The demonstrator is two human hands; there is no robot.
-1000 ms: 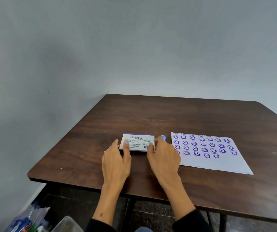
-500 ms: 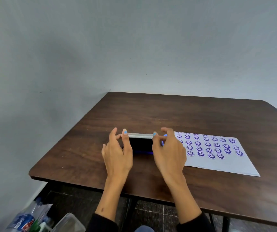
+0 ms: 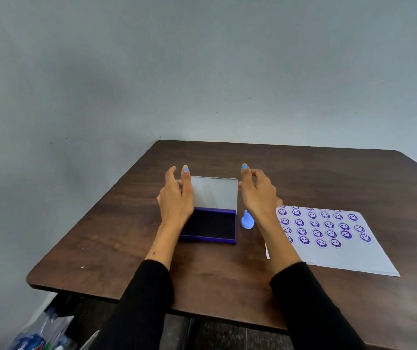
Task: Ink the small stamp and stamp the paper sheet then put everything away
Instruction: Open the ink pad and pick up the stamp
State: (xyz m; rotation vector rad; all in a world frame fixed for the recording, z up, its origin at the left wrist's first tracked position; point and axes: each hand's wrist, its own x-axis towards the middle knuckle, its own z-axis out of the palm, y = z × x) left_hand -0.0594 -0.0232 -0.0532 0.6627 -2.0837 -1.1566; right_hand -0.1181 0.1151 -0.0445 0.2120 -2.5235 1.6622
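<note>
A purple ink pad (image 3: 210,226) lies open on the dark wooden table (image 3: 227,157), its dark pad facing up and its lid (image 3: 213,193) standing upright at the back. My left hand (image 3: 175,200) is against the lid's left edge and my right hand (image 3: 259,195) touches its right edge, fingers raised. A small light-blue stamp (image 3: 247,221) stands just right of the pad, under my right wrist. The white paper sheet (image 3: 341,248) lies to the right, covered with rows of purple smiley stamps.
Plastic bottles and packaging (image 3: 33,342) sit on the floor below the table's front left corner. A grey wall runs behind and to the left of the table.
The ink pad was shut with both hands on it. The lid was lifted from the front and now stands upright, showing the dark pad and the blue stamp beside it.
</note>
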